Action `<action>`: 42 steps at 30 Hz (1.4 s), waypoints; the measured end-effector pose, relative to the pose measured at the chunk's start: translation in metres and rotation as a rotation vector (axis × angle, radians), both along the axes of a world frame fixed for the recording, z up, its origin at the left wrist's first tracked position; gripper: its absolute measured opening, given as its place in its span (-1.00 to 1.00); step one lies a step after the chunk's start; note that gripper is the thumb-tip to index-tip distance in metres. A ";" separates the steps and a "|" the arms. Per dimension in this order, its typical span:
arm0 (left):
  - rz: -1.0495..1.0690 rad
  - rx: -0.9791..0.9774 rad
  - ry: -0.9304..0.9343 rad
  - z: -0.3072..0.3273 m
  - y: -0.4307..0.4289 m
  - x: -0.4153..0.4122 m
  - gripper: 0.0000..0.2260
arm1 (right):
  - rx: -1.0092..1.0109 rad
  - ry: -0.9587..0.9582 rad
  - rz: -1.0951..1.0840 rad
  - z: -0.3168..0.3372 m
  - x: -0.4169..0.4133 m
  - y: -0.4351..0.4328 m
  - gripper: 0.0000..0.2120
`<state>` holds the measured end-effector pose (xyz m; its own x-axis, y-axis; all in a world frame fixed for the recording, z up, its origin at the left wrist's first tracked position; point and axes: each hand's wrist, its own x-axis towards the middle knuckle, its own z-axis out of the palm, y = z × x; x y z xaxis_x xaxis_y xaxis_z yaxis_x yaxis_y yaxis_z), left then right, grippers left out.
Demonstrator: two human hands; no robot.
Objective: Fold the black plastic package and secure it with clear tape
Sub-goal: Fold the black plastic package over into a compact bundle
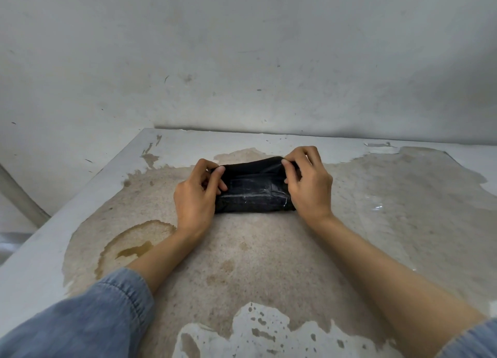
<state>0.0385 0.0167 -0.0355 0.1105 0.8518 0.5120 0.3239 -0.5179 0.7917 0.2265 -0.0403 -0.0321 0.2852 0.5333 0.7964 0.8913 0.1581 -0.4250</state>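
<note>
Over on the left there's a pale pipe (20, 196) leaning by the wall, then the worn table (390, 196) with its white coating peeled off in big patches and a brownish ring stain (134, 246) near the left forearm. A rolled-up denim sleeve (88, 317) covers that arm.

The left hand (195, 193) has its fingers curled in, pinching the left end of the black plastic package (254, 193). The package sits flat on the table, roughly in the middle, lying sideways between both hands, with its far flap lifted up a bit. There's shiny clear tape (258, 189) already across its top.

The right hand (309, 183) pinches the upper right corner of the flap, thumb and fingertips closed on the plastic.

Further right, a small glossy scrap (377, 206) lies on the table, can't tell what it is.
</note>
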 end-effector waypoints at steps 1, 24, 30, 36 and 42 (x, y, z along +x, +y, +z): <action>-0.008 -0.001 -0.001 0.000 -0.001 -0.001 -0.92 | -0.001 0.001 0.040 0.000 0.002 -0.004 -0.92; -0.185 0.033 0.162 0.003 0.000 -0.029 -0.95 | -0.120 -0.173 0.183 -0.010 0.016 -0.037 -0.92; -0.165 0.099 0.173 0.002 -0.002 -0.029 -0.93 | -0.076 -0.177 0.124 -0.011 0.014 -0.036 -0.95; -0.169 0.162 0.205 0.000 -0.002 -0.030 -0.92 | -0.087 -0.183 0.152 -0.011 0.016 -0.035 -0.96; -0.155 0.190 0.267 -0.003 0.006 -0.034 -0.90 | -0.104 -0.190 0.179 -0.012 0.019 -0.033 -0.95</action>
